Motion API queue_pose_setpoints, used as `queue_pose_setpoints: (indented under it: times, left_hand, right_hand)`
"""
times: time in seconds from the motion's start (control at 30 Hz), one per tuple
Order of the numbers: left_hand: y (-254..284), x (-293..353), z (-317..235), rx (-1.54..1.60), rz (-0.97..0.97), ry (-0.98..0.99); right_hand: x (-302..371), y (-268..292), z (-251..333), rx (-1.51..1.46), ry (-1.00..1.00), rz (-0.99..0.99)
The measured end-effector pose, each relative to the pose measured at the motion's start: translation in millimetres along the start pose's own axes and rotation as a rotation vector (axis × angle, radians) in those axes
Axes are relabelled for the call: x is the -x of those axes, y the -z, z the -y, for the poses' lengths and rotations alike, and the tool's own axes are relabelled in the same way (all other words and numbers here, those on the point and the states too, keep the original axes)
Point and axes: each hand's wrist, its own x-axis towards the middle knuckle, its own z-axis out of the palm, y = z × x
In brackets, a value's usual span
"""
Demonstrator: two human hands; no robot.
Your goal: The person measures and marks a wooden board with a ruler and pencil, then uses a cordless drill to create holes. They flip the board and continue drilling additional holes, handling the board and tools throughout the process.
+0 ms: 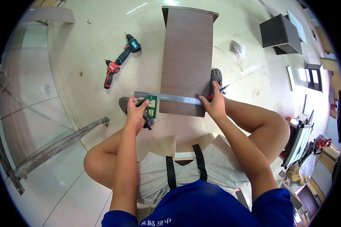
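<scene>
A brown wooden cabinet drawer or box lies on the floor in front of me, between my feet. Across its near end runs the steel blade of a combination square. My left hand is closed around the square's green head, just off the panel's left edge. At the right edge, my right hand has its thumb by the blade's end. A thin red-and-blue pencil or marker sticks out from between that hand's fingers; its exact kind is hard to make out.
Two cordless drills, one teal-black and one red-black, lie left of the panel. A clear bag of small parts rests to its right. Dark box stands far right. Metal bars lie left; tools crowd the right.
</scene>
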Motion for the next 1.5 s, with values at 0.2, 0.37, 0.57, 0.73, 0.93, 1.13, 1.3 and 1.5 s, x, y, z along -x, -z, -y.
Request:
queue_pose_setpoints:
  times: [0.2, 0.37, 0.57, 0.73, 0.93, 1.13, 1.3, 1.5]
  left_hand:
    - [-5.9, 2.0, 27.8, 0.117, -0.083, 0.012]
    - [-31.7, 19.1, 22.7, 0.364, -0.243, 0.164]
    - [-44.2, 27.3, 18.9, 0.351, -0.027, 0.502]
    - [-29.3, 18.3, 27.2, 0.321, 0.116, 0.451]
    - [-38.3, 23.8, 25.4, 0.364, 0.065, 0.452]
    - [-35.3, 26.2, 18.2, 0.381, 0.062, 0.462]
    - [-36.0, 27.7, 16.8, 0.391, 0.080, 0.447]
    - [-40.1, 27.2, 19.0, 0.392, 0.024, 0.453]
  right_hand:
    - [7.2, -3.7, -25.7, -0.189, -0.366, 0.337]
    - [19.1, -10.3, -28.4, -0.317, -0.412, 0.367]
    - [11.2, 0.0, -22.5, -0.366, -0.497, 0.450]
    - [6.6, 2.5, -15.2, -0.398, -0.524, 0.482]
    - [4.8, 5.9, -18.1, -0.458, -0.514, 0.481]
    - [6.2, 0.4, -21.2, -0.440, -0.522, 0.489]
    - [1.5, 7.1, -13.4, -0.424, -0.517, 0.517]
    - [3.6, 6.1, -14.4, -0.490, -0.572, 0.504]
